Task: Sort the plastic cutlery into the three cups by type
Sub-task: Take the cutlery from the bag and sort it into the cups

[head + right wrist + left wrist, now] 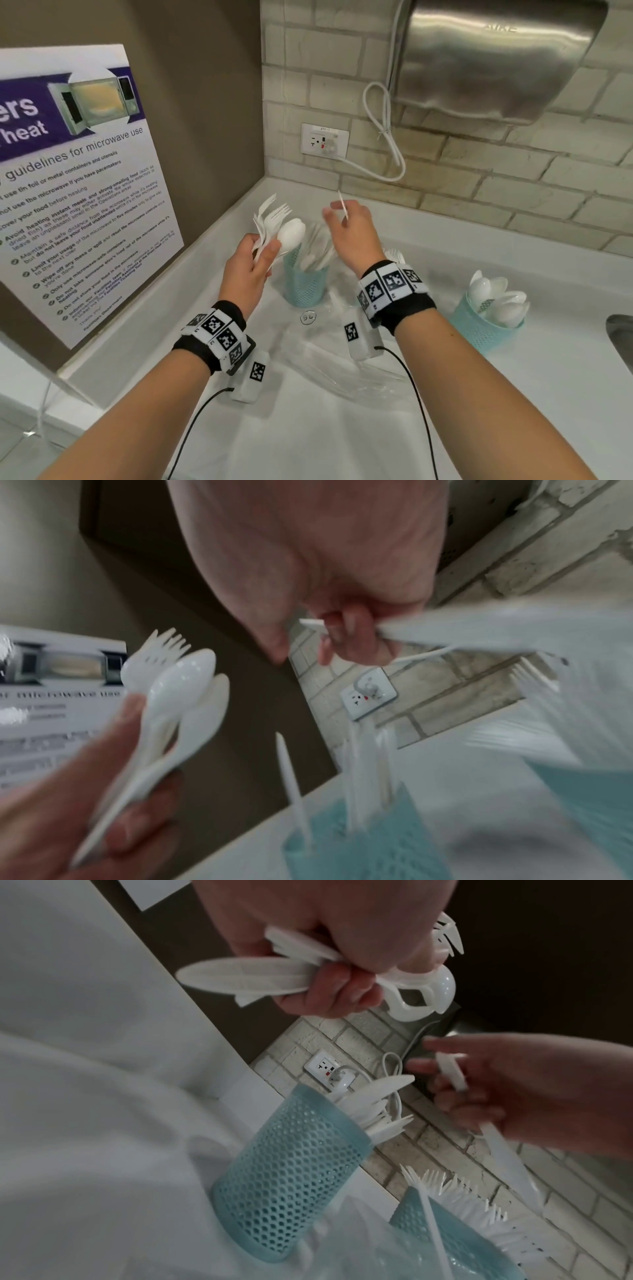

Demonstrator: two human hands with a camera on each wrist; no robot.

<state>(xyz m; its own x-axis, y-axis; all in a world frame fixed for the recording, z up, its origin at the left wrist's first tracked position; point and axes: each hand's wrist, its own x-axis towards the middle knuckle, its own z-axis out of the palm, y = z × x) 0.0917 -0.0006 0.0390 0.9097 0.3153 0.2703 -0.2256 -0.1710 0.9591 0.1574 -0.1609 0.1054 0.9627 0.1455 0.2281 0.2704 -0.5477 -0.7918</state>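
Now left hand (251, 262) gripping cutlery bundle (274, 222), right hand (351, 236) pinching knife (343, 205)

From my feed, the poster (68, 192) on the left wall reads "guidelines for microwave use", with bold bits like "do not leave your food unattended". A small sticker (308, 317) on the counter looks like "26", can't be sure.

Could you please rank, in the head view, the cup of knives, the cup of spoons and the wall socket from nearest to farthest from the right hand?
From the right hand:
1. Cup of knives, just below the hand and slightly left.
2. Wall socket, on the brick wall behind the hand.
3. Cup of spoons, far off to the right, by the sink.
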